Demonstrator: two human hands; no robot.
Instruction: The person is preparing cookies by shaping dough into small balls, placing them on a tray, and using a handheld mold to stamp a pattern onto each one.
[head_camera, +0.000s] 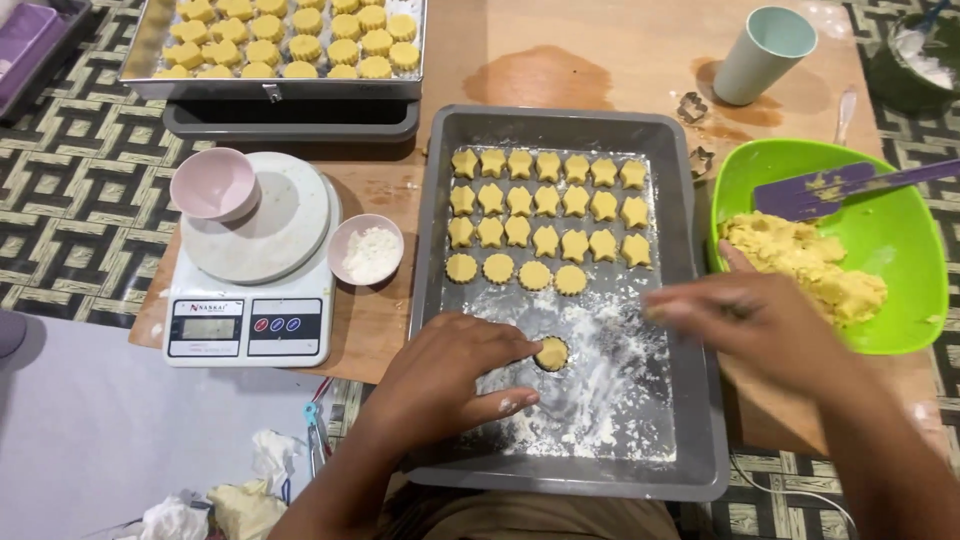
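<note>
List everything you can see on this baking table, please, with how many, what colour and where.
grey metal baking tray: one, centre, floured
cut yellow dough shapes: about twenty-six, in rows on that tray
round dough piece: one, yellow, at the left fingertips
green plastic bowl: one, right, holding yellow dough and a purple spatula
white kitchen scale: one, left, carrying a pink bowl
small bowl of white flour: one, beside the scale
second tray of yellow cookies: one, top left
pale green cup: one, top right
metal cookie cutters: two, near the cup
left hand: on the floured tray
right hand: blurred, over the tray's right edge
</note>
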